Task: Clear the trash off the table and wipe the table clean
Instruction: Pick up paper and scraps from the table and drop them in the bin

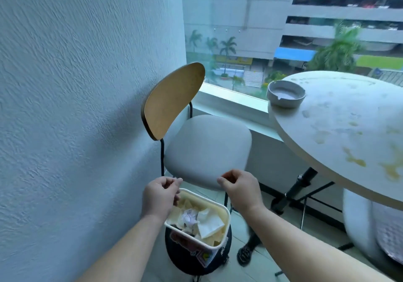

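Cream plastic bin [221,215], one, stood on the floor in front of a chair [207,148] and held the trash [210,224]: a white tissue, a crumpled paper ball [189,217] and other scraps. Left hand [161,196] hovered over the bin's left rim, fingers curled in toward the thumb, nothing visible between them. Right hand [239,187] hung just to its right, before the front edge of the chair's grey padded seat, fingers likewise clenched with nothing seen in them. Curved wooden backrest [172,100], on a black frame, stood near the textured pale wall [76,85]. Round pale bench [340,133], at right and well apart from the bin, bore yellow-brown stains [354,159] and faint dried marks across its top. Grey ashtray [285,94], one, sat on the bench near its far-left edge, by the window.
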